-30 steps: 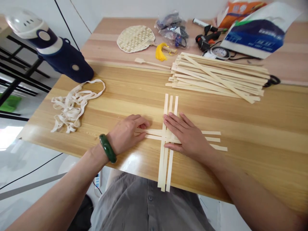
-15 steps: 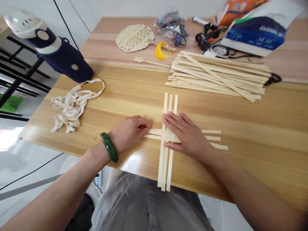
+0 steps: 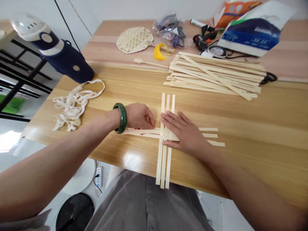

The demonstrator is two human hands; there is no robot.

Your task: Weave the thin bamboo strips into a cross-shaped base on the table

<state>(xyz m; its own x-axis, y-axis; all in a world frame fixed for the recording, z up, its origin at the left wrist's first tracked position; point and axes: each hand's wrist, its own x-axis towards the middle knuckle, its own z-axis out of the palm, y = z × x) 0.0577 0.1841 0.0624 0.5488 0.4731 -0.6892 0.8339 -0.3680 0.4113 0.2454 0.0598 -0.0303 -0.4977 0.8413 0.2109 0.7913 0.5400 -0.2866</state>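
Three pale bamboo strips [image 3: 164,160] run toward me across three crosswise strips [image 3: 211,136], forming a small woven cross on the wooden table [image 3: 252,128]. My right hand [image 3: 185,134] lies flat, fingers stretched out, pressing on the crossing. My left hand [image 3: 139,116], with a green bangle on its wrist, has its fingers curled and pinched at the crosswise strips just left of the crossing. A large pile of loose bamboo strips [image 3: 214,75] lies behind the crossing.
A tangle of white ribbon [image 3: 72,104] lies at the left, a blue and white appliance [image 3: 55,48] behind it. At the far edge are a woven fan [image 3: 134,39] with a yellow tassel, plastic bags, a glue gun [image 3: 204,35] and printed bags [image 3: 250,32].
My left hand has lifted its wrist and moved up and right, closer to the crossing, now pinching the crosswise strips. My right hand has stayed flat on the crossing.
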